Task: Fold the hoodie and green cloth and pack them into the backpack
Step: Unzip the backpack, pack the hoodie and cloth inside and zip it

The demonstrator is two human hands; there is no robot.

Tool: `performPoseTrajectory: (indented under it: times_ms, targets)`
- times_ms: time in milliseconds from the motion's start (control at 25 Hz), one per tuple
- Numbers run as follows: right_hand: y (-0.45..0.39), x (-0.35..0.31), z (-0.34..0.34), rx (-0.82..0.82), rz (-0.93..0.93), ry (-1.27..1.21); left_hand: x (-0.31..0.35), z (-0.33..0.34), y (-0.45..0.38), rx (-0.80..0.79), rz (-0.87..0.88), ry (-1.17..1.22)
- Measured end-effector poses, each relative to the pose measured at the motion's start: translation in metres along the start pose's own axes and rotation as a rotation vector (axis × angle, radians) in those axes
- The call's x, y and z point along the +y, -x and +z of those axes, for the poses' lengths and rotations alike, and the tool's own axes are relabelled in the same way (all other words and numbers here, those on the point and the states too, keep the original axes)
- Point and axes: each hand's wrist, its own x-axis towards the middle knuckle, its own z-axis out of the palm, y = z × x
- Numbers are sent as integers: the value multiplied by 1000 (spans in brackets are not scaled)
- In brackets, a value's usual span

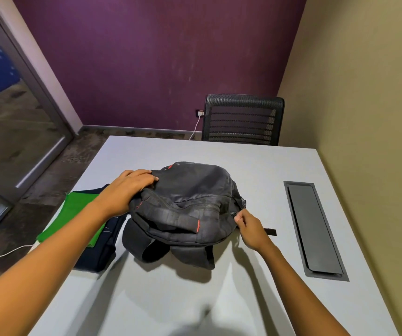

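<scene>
Green cloth (74,214) and hoodie (103,248) lie folded, unpacked; left hand (127,187) flat steadies backpack (190,204), right hand (248,225) pinches its zipper pull (233,213).

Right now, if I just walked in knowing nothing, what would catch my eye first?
A black backpack in the middle of the grey table, with the left hand pressing its top and the right hand pinching a zipper pull at its side. Next, the bright green cloth on a dark folded garment at the table's left edge.

Both forearms are bare to the frame's edge; the hands (132,187) carry no rings or watch.
</scene>
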Motion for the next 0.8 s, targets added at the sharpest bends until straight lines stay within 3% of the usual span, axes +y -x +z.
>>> performPoseTrajectory:
  times_ms: [280, 560, 680, 800]
  targets:
    - [24, -33, -26, 34, 45, 46, -5, 14, 16, -51, -173, 46]
    - [75, -101, -40, -47, -182, -88, 6, 21, 27, -59, -305, 52]
    - [93, -123, -36, -61, -210, -141, 2, 11, 26, 36, -518, 223]
    - [97, -125, -31, -56, -165, -226, 16, -15, 18, 289, -726, 230]
